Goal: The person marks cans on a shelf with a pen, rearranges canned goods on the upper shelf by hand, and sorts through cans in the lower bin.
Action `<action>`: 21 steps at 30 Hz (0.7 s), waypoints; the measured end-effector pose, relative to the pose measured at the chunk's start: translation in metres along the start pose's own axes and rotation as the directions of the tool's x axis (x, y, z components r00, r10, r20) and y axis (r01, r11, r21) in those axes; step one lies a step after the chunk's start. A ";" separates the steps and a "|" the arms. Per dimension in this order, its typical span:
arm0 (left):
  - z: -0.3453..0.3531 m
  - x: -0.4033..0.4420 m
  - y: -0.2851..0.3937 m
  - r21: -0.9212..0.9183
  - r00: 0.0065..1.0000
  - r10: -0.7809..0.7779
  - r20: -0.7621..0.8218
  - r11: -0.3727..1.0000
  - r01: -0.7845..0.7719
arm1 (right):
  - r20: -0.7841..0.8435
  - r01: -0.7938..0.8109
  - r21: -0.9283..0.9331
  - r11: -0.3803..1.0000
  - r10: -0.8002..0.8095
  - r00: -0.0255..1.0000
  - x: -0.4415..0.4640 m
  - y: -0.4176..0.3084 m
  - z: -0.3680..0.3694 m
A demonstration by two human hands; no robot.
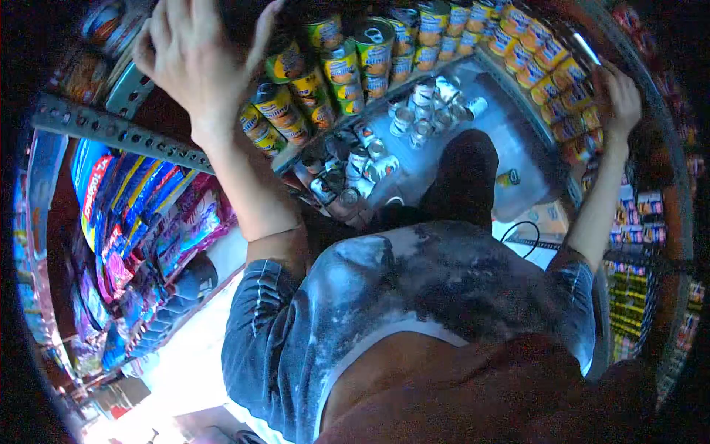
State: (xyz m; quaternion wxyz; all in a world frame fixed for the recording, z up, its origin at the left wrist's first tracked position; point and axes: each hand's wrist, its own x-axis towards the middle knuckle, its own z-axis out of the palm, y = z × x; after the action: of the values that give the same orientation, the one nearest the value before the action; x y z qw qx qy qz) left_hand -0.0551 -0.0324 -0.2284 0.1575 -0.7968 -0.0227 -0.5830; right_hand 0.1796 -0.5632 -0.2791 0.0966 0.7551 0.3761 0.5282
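My left hand reaches up at the top left, its back to the camera. Its fingers and thumb are spread, and I see nothing held. Stacked yellow-labelled cans stand beside it. On the right, my right hand is raised near a bright metal strip and a stack of orange-labelled cans. Its fingers look bent but are partly lost in shadow, so I cannot tell whether they grip anything. Between my arms, loose cans stand and lie in a group on a bluish surface.
More loose cans sit near my knees, and one small can stands apart. A perforated metal shelf rail crosses the left, above colourful packets. A thin black cable curves at right of centre.
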 end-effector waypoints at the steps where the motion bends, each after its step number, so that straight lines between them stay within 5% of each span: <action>1: 0.002 -0.002 0.000 -0.004 1.000 0.003 0.000 1.000 -0.003 | 0.011 -0.009 0.078 0.997 0.008 1.000 -0.008 -0.012 0.007; 2: 0.002 -0.002 -0.001 0.024 1.000 0.018 0.005 1.000 -0.018 | 0.145 -0.075 0.044 0.996 0.068 0.987 -0.016 -0.036 0.002; 4: 0.002 -0.003 -0.002 0.080 0.999 0.048 0.015 0.996 -0.049 | 0.093 -0.152 0.113 0.982 0.142 0.986 -0.050 -0.064 0.020; 11: 0.002 -0.001 0.001 0.140 0.997 0.074 0.010 0.987 -0.075 | 0.417 -0.339 0.097 0.936 0.271 0.867 -0.124 -0.127 0.079; 14: -0.006 0.006 0.012 0.143 0.998 0.006 0.068 0.990 -0.016 | 0.440 -0.412 0.101 0.905 0.331 0.835 -0.123 -0.139 0.095; 17: -0.013 0.017 0.023 0.336 0.918 -0.241 0.316 0.933 0.129 | 0.366 -0.422 0.161 0.892 0.343 0.865 -0.104 -0.145 0.116; 20: 0.002 0.003 0.008 0.098 0.999 0.036 0.007 0.994 -0.036 | 0.384 -0.450 0.089 0.889 0.386 0.839 -0.083 -0.153 0.146; 21: 0.003 0.002 0.008 0.049 1.000 0.004 -0.005 0.999 -0.004 | 0.379 -0.445 0.100 0.890 0.380 0.844 -0.078 -0.153 0.157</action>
State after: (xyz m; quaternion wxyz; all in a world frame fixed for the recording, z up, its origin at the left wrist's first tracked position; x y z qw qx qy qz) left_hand -0.0499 -0.0396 -0.2292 0.1784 -0.7911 -0.0350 -0.5841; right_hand 0.2325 -0.4697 -0.4853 -0.0246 0.9055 0.2282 0.3569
